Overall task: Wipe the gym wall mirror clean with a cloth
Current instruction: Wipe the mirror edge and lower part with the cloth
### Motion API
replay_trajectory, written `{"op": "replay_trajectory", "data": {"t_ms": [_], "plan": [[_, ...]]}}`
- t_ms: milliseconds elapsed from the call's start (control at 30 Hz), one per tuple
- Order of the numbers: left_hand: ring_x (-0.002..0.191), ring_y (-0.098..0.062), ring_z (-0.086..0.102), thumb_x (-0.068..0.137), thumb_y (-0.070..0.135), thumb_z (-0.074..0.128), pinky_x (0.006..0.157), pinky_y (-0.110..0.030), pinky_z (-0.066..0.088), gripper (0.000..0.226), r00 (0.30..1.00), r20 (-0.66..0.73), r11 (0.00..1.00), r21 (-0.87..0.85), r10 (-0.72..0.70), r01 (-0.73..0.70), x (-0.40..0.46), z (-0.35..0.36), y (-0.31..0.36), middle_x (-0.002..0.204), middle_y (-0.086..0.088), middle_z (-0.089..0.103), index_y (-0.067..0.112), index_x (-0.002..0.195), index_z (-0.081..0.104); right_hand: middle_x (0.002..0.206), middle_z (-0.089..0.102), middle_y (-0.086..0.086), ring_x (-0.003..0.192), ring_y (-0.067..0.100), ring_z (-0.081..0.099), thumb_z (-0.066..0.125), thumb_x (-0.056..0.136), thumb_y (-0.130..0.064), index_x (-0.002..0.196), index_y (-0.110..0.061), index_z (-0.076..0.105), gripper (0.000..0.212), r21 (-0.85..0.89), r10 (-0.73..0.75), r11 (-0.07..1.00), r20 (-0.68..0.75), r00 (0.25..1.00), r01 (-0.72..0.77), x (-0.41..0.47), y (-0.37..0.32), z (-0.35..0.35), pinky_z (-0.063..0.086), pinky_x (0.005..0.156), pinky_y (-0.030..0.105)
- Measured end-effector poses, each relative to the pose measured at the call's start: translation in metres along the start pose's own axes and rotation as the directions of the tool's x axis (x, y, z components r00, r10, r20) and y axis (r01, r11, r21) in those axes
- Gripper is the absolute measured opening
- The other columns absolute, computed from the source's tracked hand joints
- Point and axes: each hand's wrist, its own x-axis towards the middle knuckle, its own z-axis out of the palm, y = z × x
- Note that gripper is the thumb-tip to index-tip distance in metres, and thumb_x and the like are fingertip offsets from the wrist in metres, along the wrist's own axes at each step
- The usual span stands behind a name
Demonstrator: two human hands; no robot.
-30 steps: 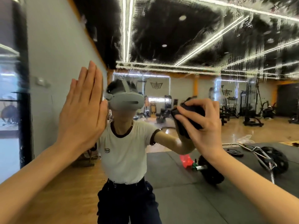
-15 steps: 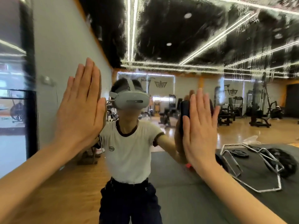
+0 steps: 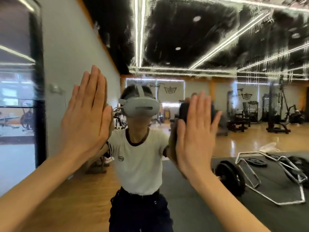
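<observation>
Right hand [image 3: 194, 134] lies flat, fingers straight, pressing the dark cloth [image 3: 183, 113] against the mirror [image 3: 217, 47]; left hand [image 3: 85, 114] is braced flat and bare beside it. I'd press evenly and overlap strokes up toward the streaky top.

Your one head camera faces the mirror [image 3: 192, 39] straight on and very near, wide-angle, looking level. Its glass fills the frame; your left hand [image 3: 87, 113] and right hand [image 3: 195, 133] rise at frame centre.
</observation>
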Motion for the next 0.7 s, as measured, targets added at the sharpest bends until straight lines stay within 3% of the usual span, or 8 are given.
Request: {"op": "replay_trajectory", "data": {"t_ms": [100,200,267,367,467,567,700], "plan": [[0.157,-0.02,-0.005,0.107,0.033,0.019,0.126,-0.032,-0.008,0.063,1.0,0.023,0.999,0.042,-0.003,0.002,0.001,-0.009,0.002,0.169,-0.006,-0.008,0.01,0.162,-0.001,0.166,0.016,0.012,0.155,0.024,0.009,0.023,0.104,-0.027,0.157,-0.007,0.019,0.057,0.057,-0.332,0.943,0.099,0.938,0.328,0.011,-0.075,0.02,-0.005,0.126,0.041],[0.156,-0.017,-0.006,0.107,0.039,0.013,0.124,-0.027,-0.01,0.062,0.999,0.033,0.998,0.061,-0.004,0.002,0.002,-0.016,0.002,0.169,-0.007,-0.003,0.011,0.16,-0.002,0.166,0.02,0.011,0.155,0.023,0.012,0.029,0.105,-0.022,0.157,-0.007,0.023,0.055,0.058,-0.569,0.822,0.152,0.808,0.567,0.026,-0.069,0.019,-0.002,0.127,0.04],[0.157,-0.019,-0.004,0.107,0.042,0.01,0.126,-0.03,-0.007,0.064,0.999,0.036,0.998,0.061,0.016,-0.018,0.001,-0.016,0.002,0.17,-0.009,-0.002,0.009,0.161,0.001,0.165,0.022,0.012,0.154,0.025,0.014,0.035,0.105,-0.02,0.157,-0.006,0.025,0.054,0.03,-0.522,0.852,0.126,0.843,0.523,0.032,-0.027,0.009,0.001,0.126,0.041],[0.157,-0.021,-0.003,0.107,0.042,0.01,0.127,-0.034,-0.004,0.064,0.999,0.036,0.999,0.044,0.028,-0.029,0.002,-0.018,0.003,0.17,-0.009,0.001,0.006,0.16,0.001,0.166,0.02,0.013,0.154,0.027,0.012,0.031,0.106,-0.021,0.158,-0.005,0.023,0.055,0.031,-0.236,0.972,0.061,0.97,0.234,0.04,0.036,-0.011,-0.002,0.126,0.039],[0.157,-0.019,-0.003,0.107,0.038,0.017,0.126,-0.032,-0.005,0.063,0.999,0.039,1.0,-0.002,0.009,-0.009,0.002,-0.022,0.004,0.17,-0.007,0.001,0.009,0.161,0.004,0.166,0.015,0.016,0.155,0.029,0.008,0.028,0.105,-0.021,0.158,-0.002,0.018,0.057,0.056,-0.065,0.996,0.026,0.998,0.063,0.042,0.027,-0.011,-0.011,0.125,0.035],[0.156,-0.015,-0.004,0.106,0.037,0.022,0.125,-0.025,-0.008,0.063,0.999,0.047,0.999,-0.033,-0.005,0.007,0.003,-0.028,0.006,0.17,-0.004,0.001,0.01,0.162,0.008,0.165,0.017,0.019,0.154,0.031,0.012,0.029,0.105,-0.024,0.156,-0.001,0.021,0.057,0.057,-0.268,0.962,0.031,0.963,0.266,0.049,-0.036,0.008,-0.004,0.125,0.042],[0.156,-0.016,-0.005,0.104,0.031,0.022,0.124,-0.024,-0.011,0.064,1.0,-0.017,1.0,0.008,-0.025,0.025,0.027,-0.036,-0.003,0.17,-0.007,-0.001,0.006,0.162,0.008,0.165,0.022,0.014,0.154,0.027,0.016,0.022,0.104,-0.029,0.156,-0.007,0.025,0.057,0.008,-0.608,0.792,0.095,0.788,0.61,0.071,-0.072,0.024,0.001,0.125,0.042]]}}
